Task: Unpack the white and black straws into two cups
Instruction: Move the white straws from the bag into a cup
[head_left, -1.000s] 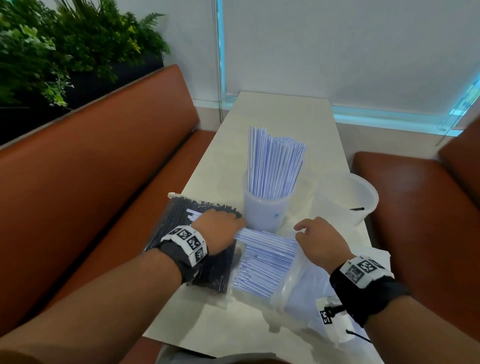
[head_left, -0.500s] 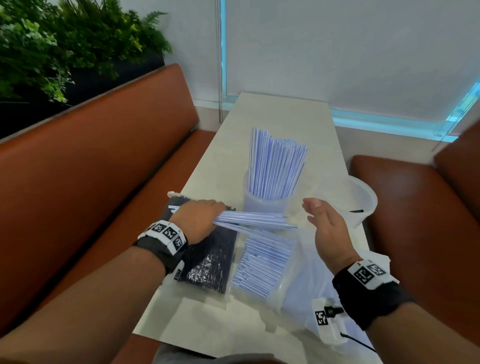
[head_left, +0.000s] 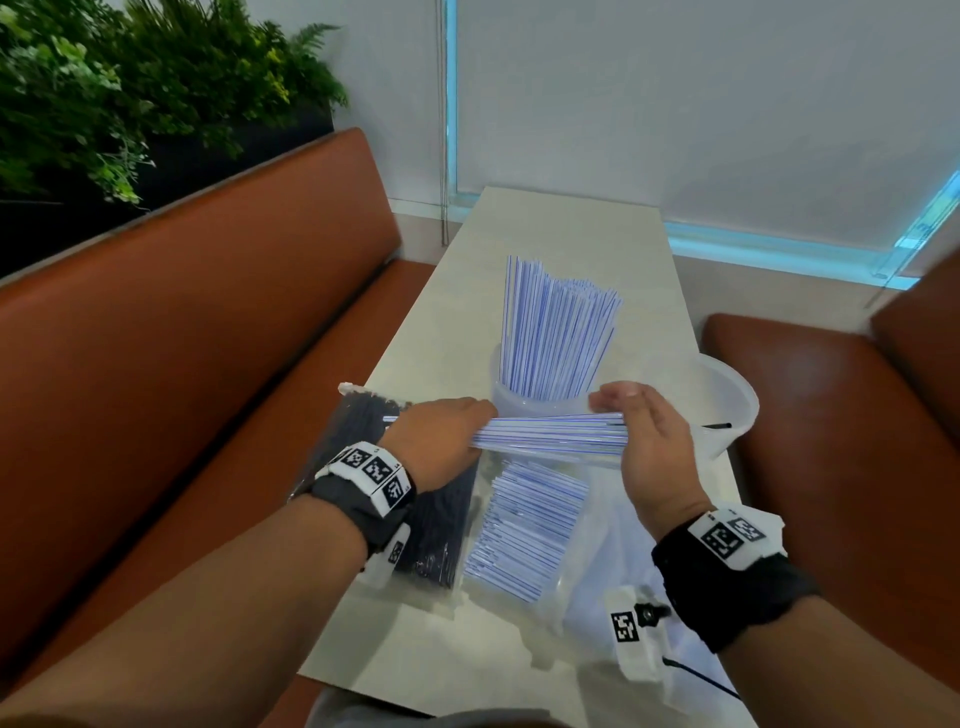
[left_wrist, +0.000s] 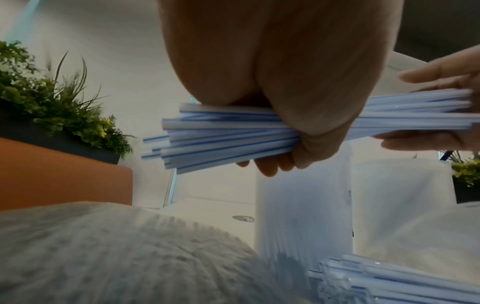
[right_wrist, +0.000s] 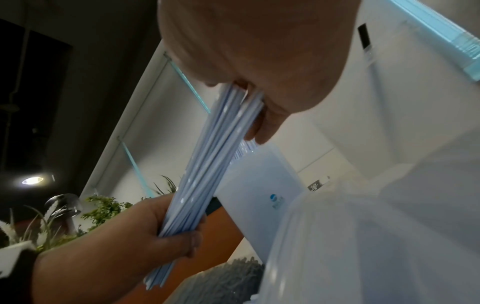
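My left hand (head_left: 447, 436) grips a bundle of white, blue-striped straws (head_left: 550, 436) and holds it level above the table. My right hand (head_left: 639, 431) has its palm against the bundle's right ends, with straight fingers above and the thumb below. Just behind the bundle, a translucent cup (head_left: 519, 402) holds many white straws (head_left: 556, 332) standing upright. A second translucent cup (head_left: 727, 395) stands to the right with one black piece (head_left: 719, 426) in it. More white straws (head_left: 524, 530) lie in an opened clear bag (head_left: 597, 561). A sealed pack of black straws (head_left: 431, 525) lies under my left wrist.
The narrow pale table (head_left: 571, 234) runs away toward a window. Orange bench seats flank it left (head_left: 208, 338) and right (head_left: 831, 415). Green plants (head_left: 130, 93) stand behind the left bench. A small tagged device with a cable (head_left: 639, 629) lies near the table's front right.
My left hand has lifted a bundle of white straws out of the bag. My right hand left the bag and came up against the bundle's right ends.
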